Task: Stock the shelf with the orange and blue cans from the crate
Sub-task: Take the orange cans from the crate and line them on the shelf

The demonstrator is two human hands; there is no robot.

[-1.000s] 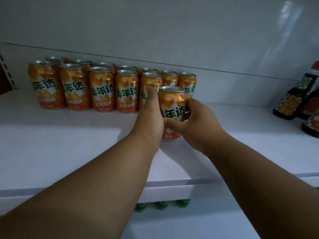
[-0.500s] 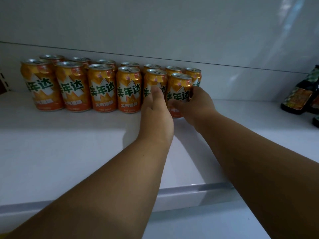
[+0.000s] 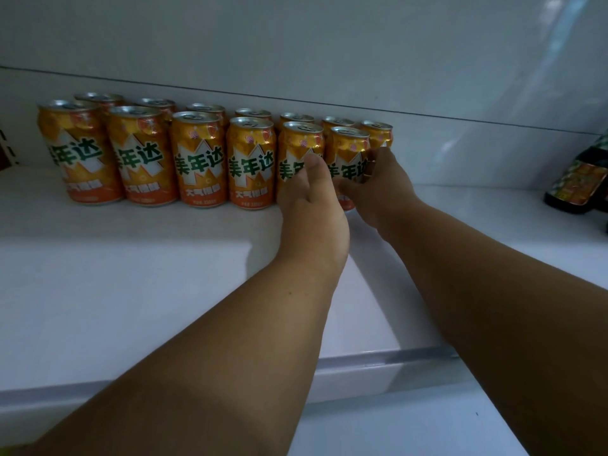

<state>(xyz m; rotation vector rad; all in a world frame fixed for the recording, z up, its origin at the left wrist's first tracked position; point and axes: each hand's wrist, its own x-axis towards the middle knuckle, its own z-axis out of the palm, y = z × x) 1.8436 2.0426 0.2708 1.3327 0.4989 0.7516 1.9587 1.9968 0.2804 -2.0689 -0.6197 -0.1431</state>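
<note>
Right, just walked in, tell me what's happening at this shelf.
A person is stocking orange cans on a white shelf. The right hand has its grip on the end can, the sixth in the front row, standing in line with the others. The left hand rests with straight fingers against the next can. A second row stands behind. Dark bottles lie off to the right. No blue cans or crate in view.

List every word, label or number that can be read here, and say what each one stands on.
"美年达": in green, across the front-row cans, partly covered by the left hand and right hand on the last two.
Small white print on the orange band near the foot of each can: too blurred to read.
Label on the dark bottle at the right: too blurred to read.
</note>
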